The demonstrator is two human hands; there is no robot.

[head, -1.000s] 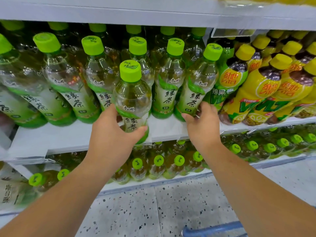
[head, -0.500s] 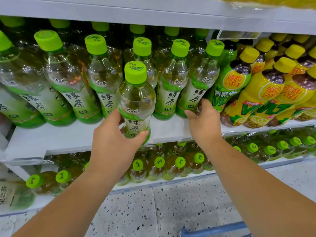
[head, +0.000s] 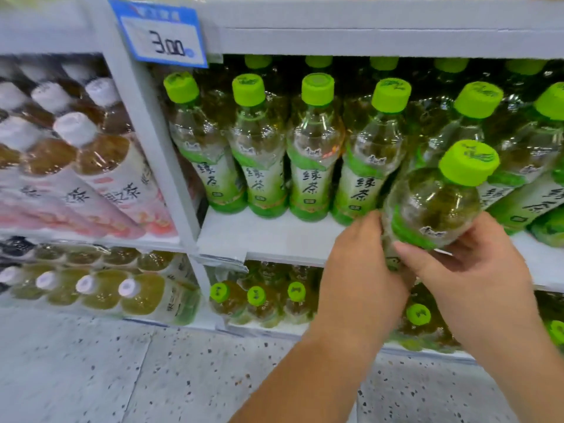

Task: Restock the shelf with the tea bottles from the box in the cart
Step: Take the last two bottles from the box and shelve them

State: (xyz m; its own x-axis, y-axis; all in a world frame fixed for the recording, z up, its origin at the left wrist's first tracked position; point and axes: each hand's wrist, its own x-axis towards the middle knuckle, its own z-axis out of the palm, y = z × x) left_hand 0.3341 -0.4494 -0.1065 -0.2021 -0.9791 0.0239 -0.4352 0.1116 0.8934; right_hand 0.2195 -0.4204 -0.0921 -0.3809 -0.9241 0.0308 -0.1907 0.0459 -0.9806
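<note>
A: Hands first: where are they?
B: Both on one tea bottle (head: 433, 209). The left hand (head: 363, 270) wraps its lower part from the left, fingers curled round it. The right hand (head: 470, 264) cups it from the other side, thumb pressed across the front.
A: And the bottle itself?
B: Tilted, its green cap (head: 468, 163) up and to the right, held just in front of the shelf (head: 268, 236) edge.
A: Behind it?
B: More green tea bottles (head: 314, 166) stand in a row on that shelf. A price tag (head: 163, 38) reading 3.00 hangs above left, and white-capped bottles (head: 91, 166) fill the next bay.
</note>
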